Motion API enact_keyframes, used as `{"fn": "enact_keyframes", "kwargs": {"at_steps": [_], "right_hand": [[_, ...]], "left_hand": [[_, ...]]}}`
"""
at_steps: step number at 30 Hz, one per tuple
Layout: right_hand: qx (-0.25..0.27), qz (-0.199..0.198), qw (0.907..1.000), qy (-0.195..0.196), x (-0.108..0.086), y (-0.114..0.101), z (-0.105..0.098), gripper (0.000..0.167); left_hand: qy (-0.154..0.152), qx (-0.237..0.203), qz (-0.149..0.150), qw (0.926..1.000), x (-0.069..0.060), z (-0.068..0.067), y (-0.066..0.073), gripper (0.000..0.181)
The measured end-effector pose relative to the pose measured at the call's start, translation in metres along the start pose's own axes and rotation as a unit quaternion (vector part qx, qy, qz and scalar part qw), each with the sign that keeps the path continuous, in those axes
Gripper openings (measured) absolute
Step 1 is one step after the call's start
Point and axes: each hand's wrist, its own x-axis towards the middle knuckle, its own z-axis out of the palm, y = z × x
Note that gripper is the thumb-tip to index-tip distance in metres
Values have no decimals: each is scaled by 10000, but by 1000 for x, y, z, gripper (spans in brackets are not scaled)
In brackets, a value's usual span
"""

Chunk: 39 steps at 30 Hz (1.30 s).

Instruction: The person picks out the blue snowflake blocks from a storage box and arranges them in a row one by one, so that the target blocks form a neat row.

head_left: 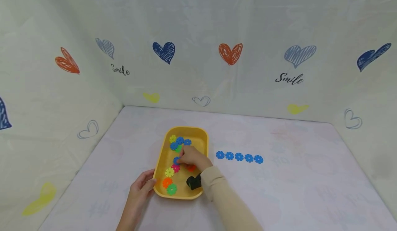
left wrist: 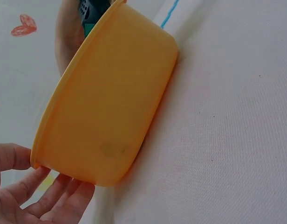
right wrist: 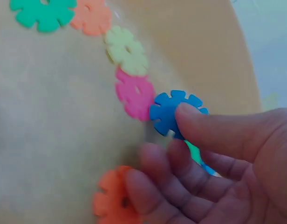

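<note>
The right hand [head_left: 191, 156] is pinching a blue snowflake disc [right wrist: 167, 114], its thumb pressing on the flat face. This disc is sitting inside the yellow tray [left wrist: 111, 98], just beside a pink disc [right wrist: 135, 95]. I can't tell if those two are touching, so lifting straight up is looking safer than dragging sideways. The other fingers are hanging close to an orange disc [right wrist: 113, 198]; tucking them in should stop it getting bumped. The pinch is probably needing to be snug but gentle, because such a thin disc might be slipping. The left hand [head_left: 141, 187] is gripping the tray by its edge, which is a good way of stopping it sliding. Five blue discs [head_left: 239, 157] are lying in a row on the white table [head_left: 294, 193], right of the tray.
</note>
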Motion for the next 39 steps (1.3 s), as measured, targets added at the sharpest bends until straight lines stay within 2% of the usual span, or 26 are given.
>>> {"fn": "enact_keyframes", "kwargs": {"at_steps": [5,11,18,22,32,39], "right_hand": [[39,-71,9999,-89,-11,-2,-11,19],[578,-229,9981,-48,-28,-6,-24,18],[923,-716,9925,358,-47,0,-39,20],[1162,-822,9879,611,-57,7,-43,20],[1744,-855,9748,1093,-81,34,-55,20],[1962,-474,9655,1643,-94,58,-68,20]], "left_hand": [[-24,4,-8,10000,0,0,1,43],[2,-39,-19,10000,0,0,0,42],[-29,-100,3,9999,0,-1,-1,43],[4,-87,-16,10000,0,-2,-1,42],[-3,-81,-3,10000,0,-1,-1,42],[-1,-77,2,10000,0,0,0,42]]}}
